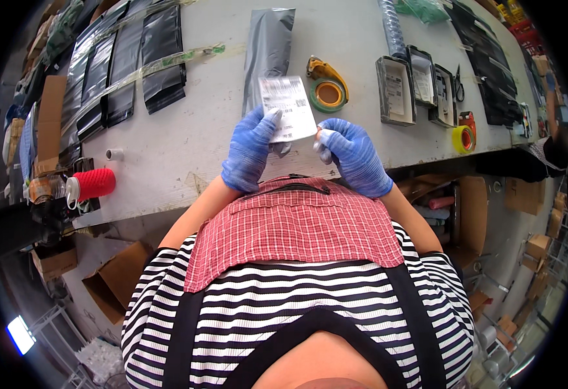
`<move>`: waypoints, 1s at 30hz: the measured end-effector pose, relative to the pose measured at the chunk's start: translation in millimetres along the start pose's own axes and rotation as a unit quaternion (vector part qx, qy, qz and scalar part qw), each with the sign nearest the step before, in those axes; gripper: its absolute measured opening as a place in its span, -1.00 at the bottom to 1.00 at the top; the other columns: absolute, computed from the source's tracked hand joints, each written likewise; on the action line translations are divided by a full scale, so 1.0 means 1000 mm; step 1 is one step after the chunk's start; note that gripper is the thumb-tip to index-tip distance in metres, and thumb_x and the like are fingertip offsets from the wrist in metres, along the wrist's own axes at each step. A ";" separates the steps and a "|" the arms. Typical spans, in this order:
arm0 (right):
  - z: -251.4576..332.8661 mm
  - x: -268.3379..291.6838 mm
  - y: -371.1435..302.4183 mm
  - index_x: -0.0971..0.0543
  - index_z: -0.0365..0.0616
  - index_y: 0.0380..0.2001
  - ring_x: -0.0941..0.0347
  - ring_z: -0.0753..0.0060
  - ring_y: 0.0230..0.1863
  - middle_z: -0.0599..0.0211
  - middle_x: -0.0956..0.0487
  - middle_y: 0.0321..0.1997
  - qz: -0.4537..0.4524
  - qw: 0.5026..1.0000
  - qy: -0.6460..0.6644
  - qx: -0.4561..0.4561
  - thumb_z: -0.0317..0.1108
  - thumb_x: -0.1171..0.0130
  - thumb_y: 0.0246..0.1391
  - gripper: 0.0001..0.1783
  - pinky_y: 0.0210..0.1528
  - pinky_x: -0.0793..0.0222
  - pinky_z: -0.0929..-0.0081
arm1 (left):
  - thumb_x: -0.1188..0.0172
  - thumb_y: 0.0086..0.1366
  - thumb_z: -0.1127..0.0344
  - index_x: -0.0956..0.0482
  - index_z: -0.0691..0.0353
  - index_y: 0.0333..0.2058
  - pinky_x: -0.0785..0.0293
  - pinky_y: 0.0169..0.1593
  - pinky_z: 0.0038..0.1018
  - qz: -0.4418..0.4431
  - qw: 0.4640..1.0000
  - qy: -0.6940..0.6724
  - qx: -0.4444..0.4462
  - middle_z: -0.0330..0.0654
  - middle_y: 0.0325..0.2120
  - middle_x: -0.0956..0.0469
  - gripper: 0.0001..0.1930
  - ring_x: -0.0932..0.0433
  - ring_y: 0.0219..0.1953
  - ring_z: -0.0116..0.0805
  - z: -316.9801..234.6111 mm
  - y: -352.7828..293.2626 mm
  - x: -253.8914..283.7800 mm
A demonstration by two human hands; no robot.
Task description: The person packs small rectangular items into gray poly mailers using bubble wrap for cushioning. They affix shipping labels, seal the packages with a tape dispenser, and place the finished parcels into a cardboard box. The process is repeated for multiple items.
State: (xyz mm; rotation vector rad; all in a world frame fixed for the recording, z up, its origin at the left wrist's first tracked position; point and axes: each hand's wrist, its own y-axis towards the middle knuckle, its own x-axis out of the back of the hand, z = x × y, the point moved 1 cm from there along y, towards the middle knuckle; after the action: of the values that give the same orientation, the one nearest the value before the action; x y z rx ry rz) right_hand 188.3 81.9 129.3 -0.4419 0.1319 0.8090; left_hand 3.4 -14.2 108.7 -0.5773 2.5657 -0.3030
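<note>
My left hand, in a blue glove with pale fingertips, is closed on a white printed shipping label, its thumb across the label's left side. My right hand, gloved alike, pinches at the label's lower right corner; its fingertips hide exactly what they grip. Beneath and beyond the label a long grey plastic mailing bag lies on the table, its near end partly covered by the label and my left hand. Just right of the bag sits a yellow tape dispenser with a green roll.
Black mailing bags lie taped down at the left, more at the right. Open small boxes, scissors and a yellow tape roll stand right. A red-wrapped bottle is by the left edge; a carton sits below the table.
</note>
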 end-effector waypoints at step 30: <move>0.008 -0.016 0.014 -0.60 -0.22 -0.30 -0.45 0.42 -0.47 0.22 -0.55 -0.48 -0.040 0.909 -0.348 0.227 -0.37 -0.16 0.12 -0.85 -0.35 -0.40 0.43 | -0.19 0.36 0.23 -0.62 0.29 -0.21 -0.42 -0.42 -0.64 0.150 0.971 0.179 0.057 -0.29 -0.49 -0.59 -0.78 -0.50 -0.50 -0.59 -0.024 0.010 0.003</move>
State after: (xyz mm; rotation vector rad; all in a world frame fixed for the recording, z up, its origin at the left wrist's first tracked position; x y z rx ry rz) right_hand 166.1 83.2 136.8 0.2942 -0.3583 0.7846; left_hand -14.2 -4.0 124.7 -0.0912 2.9042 -0.4800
